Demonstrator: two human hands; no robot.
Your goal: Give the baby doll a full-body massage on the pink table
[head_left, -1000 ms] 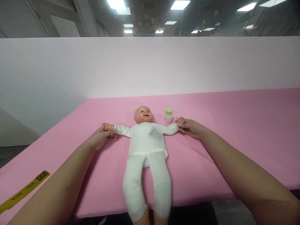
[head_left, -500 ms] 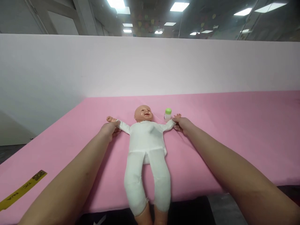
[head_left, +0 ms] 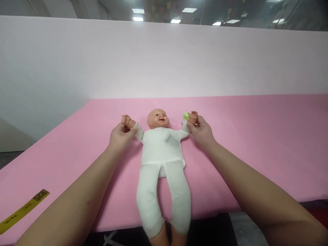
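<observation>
A baby doll (head_left: 162, 147) in a white cloth suit lies on its back on the pink-covered table (head_left: 256, 147), its feet reaching past the near edge. My left hand (head_left: 121, 136) is closed around the doll's forearm on the left, near the wrist. On the other side, my right hand (head_left: 203, 133) grips the doll's other forearm at the wrist. Both doll arms are bent upward, their small hands raised off the cloth. Behind the doll's arm on the right is a small bottle with a green cap (head_left: 186, 116), mostly hidden by that arm.
A yellow strip with black print (head_left: 24, 210) lies on the cloth at the lower left. Along the table's far side rises a white partition (head_left: 164, 61), with glass and ceiling lights above it. A black item (head_left: 205, 232) shows below the near edge.
Both my hands have lifted the doll's forearms from stretched out sideways to bent upward and inward. The doll's arm now covers most of the bottle. The view has tilted down slightly.
</observation>
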